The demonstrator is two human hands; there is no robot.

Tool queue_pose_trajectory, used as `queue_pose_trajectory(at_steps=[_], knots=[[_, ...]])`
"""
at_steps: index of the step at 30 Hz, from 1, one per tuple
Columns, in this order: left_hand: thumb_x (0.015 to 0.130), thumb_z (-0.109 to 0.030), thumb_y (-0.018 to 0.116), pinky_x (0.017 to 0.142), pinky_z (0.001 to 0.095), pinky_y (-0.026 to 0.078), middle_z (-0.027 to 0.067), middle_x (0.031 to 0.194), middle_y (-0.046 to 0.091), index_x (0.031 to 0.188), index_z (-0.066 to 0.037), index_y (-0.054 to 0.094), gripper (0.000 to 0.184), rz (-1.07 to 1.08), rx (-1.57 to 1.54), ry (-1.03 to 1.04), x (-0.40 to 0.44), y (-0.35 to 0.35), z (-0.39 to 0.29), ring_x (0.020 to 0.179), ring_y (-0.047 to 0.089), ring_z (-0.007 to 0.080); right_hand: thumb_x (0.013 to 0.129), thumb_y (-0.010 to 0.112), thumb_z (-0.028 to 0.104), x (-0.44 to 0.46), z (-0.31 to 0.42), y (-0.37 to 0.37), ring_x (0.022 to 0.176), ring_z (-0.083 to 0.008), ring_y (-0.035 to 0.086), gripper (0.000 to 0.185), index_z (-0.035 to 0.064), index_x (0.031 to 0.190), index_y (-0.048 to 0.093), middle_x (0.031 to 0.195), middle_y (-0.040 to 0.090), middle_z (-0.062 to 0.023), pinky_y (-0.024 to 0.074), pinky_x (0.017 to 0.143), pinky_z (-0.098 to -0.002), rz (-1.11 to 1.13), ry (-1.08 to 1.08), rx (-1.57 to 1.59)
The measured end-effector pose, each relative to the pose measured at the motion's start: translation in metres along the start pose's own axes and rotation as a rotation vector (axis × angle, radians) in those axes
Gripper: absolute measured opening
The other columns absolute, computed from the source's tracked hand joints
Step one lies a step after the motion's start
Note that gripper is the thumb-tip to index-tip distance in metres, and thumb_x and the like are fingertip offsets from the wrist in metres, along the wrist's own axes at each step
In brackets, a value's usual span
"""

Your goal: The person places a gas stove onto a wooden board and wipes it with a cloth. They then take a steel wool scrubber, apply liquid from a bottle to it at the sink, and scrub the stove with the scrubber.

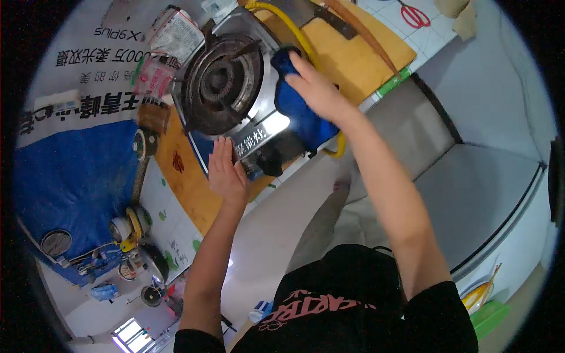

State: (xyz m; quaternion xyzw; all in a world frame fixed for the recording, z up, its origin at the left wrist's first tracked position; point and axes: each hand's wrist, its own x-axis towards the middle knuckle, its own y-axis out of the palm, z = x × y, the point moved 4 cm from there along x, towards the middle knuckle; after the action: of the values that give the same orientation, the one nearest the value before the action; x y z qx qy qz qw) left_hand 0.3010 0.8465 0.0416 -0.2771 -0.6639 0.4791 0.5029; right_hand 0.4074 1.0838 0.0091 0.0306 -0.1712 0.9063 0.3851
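Note:
A single-burner gas stove (268, 115) with a silver top, a dark round burner and a black knob sits at an angle on a wooden board. My left hand (228, 176) rests on its front edge near the Chinese lettering, fingers stretched out flat and the thumb apart. Over the stove's right side lies a dark blue cloth (303, 115). My right hand (315, 88) is closed on the upper part of this cloth, pressing it against the stove; the fingertips are partly hidden. A yellow gas hose (294, 29) runs behind the stove.
The wooden board (376, 53) also bears a long brown strip and a cleaver-like blade. Red scissors (415, 16) lie at the far right. Printed packets (173, 35) stand behind the stove, and a tape roll (144, 144) lies left. Pans (154, 262) are farther left.

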Motion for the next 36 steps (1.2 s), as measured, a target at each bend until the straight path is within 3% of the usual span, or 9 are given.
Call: queue_pose_trajectory(at_steps=[5, 10, 17, 22, 26, 29, 36], knots=[[0.094, -0.026, 0.035, 0.103, 0.0511, 0.029, 0.0185, 0.135, 0.046, 0.13, -0.001, 0.045, 0.045, 0.038, -0.053, 0.0, -0.012, 0.002, 0.013, 0.125, 0.042, 0.0376, 0.092, 0.048, 0.021, -0.059, 0.016, -0.007, 0.119, -0.0433, 0.045, 0.05, -0.0082, 0.13, 0.036, 0.128, 0.045, -0.032, 0.0359, 0.101, -0.0425, -0.032, 0.086, 0.06], [0.095, -0.03, 0.032, 0.105, 0.0505, 0.025, 0.0197, 0.137, 0.042, 0.132, 0.0, 0.042, 0.049, 0.155, -0.023, -0.027, -0.01, -0.005, 0.01, 0.128, 0.038, 0.0382, 0.088, 0.049, 0.007, -0.101, 0.029, -0.015, 0.119, -0.0437, 0.043, 0.04, -0.0077, 0.125, 0.04, 0.135, 0.039, -0.0284, 0.0385, 0.098, -0.0429, -0.092, 0.052, -0.097], [0.092, -0.024, 0.037, 0.107, 0.0523, 0.022, 0.022, 0.138, 0.038, 0.132, 0.001, 0.04, 0.048, 0.243, -0.033, -0.04, -0.012, -0.008, 0.01, 0.13, 0.034, 0.0393, 0.092, 0.046, 0.011, -0.009, 0.013, -0.01, 0.126, -0.0444, 0.036, 0.039, -0.0093, 0.125, 0.041, 0.14, 0.031, -0.0293, 0.0351, 0.103, -0.0426, 0.051, 0.079, 0.304], [0.091, -0.023, 0.038, 0.107, 0.0535, 0.022, 0.0235, 0.138, 0.038, 0.132, 0.001, 0.04, 0.048, 0.275, -0.001, -0.045, -0.011, -0.01, 0.009, 0.13, 0.034, 0.0398, 0.095, 0.042, 0.021, 0.093, -0.018, 0.026, 0.125, -0.0411, 0.038, 0.045, -0.0056, 0.131, 0.038, 0.135, 0.039, -0.0276, 0.0296, 0.105, -0.0397, -0.077, 0.057, 0.302], [0.093, -0.027, 0.036, 0.107, 0.053, 0.023, 0.0234, 0.138, 0.038, 0.132, 0.001, 0.04, 0.048, 0.276, -0.005, -0.051, -0.015, -0.011, 0.008, 0.129, 0.034, 0.0403, 0.094, 0.044, 0.025, 0.178, -0.025, 0.045, 0.135, -0.0362, 0.024, 0.046, -0.0031, 0.131, 0.042, 0.146, 0.024, -0.024, 0.0239, 0.11, -0.038, -0.093, -0.175, 0.161], [0.096, -0.03, 0.032, 0.106, 0.0529, 0.023, 0.0235, 0.138, 0.037, 0.132, 0.0, 0.04, 0.048, 0.266, -0.012, -0.067, -0.014, -0.011, 0.006, 0.129, 0.035, 0.0413, 0.094, 0.045, 0.025, 0.181, -0.021, 0.045, 0.137, -0.0353, 0.022, 0.046, -0.0023, 0.131, 0.042, 0.147, 0.023, -0.0231, 0.0227, 0.111, -0.037, 0.034, -0.019, 0.269], [0.097, -0.03, 0.03, 0.106, 0.0554, 0.023, 0.0248, 0.138, 0.037, 0.133, -0.001, 0.038, 0.047, 0.246, 0.013, -0.051, -0.014, -0.009, 0.005, 0.128, 0.035, 0.0429, 0.093, 0.045, 0.01, 0.079, -0.003, 0.008, 0.132, -0.0382, 0.03, 0.037, -0.0045, 0.127, 0.042, 0.147, 0.023, -0.0231, 0.0303, 0.107, -0.0385, 0.075, -0.068, 0.223]])
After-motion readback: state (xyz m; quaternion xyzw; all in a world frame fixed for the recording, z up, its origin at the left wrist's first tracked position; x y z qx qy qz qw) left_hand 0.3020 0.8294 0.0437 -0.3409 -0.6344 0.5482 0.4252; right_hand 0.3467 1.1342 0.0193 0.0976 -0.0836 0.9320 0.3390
